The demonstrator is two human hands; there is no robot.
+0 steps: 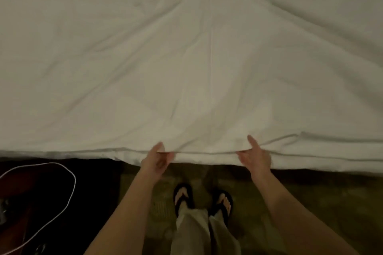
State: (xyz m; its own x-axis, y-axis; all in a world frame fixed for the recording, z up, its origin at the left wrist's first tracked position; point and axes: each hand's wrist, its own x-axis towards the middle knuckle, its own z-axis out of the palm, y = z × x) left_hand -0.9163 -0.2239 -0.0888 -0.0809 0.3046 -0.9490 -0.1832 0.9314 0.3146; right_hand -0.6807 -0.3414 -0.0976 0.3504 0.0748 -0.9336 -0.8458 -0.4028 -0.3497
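Observation:
A white sheet [186, 58] covers the bed and fills most of the head view, with creases fanning out from its near edge. My left hand [158, 158] pinches that near edge, thumb on top and fingers curled under the fabric. My right hand [255, 155] grips the same edge about a forearm's length to the right, thumb on top of the sheet, fingers under it. Between my hands the edge is lifted slightly.
I stand close to the bed's near edge on a dim patterned floor [310, 203], my feet in black flip-flops [183, 196]. A white cable [70, 174] loops over dark things at the lower left.

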